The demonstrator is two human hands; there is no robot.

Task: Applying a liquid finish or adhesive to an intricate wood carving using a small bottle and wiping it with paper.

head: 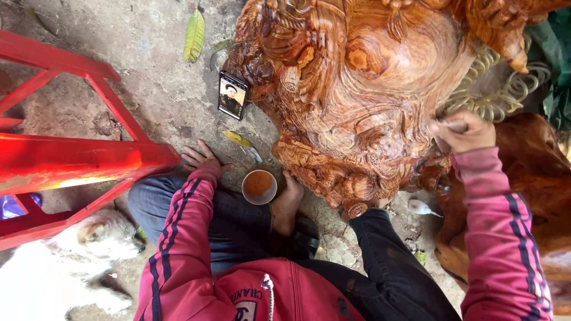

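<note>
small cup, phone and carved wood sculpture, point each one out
small cup [259,185], head view, on the orange-brown contents inside it
phone [232,95], head view, middle of its lit screen
carved wood sculpture [363,89], head view, on its broad carved face

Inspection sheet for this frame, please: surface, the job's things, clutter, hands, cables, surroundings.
Surface: rough concrete floor, dusty.
Job's things: large carved wooden sculpture, glossy reddish grain; small cup of orange-brown liquid on the floor by the person's bare foot.
Clutter: phone with its screen lit, leaning at the sculpture; fallen leaves; small white object.
Hands: left hand flat on the floor; right hand grips a thin tool at the carving.
Cables: nothing seen.
Surroundings: red metal frame; white dog; another wood piece.
</note>
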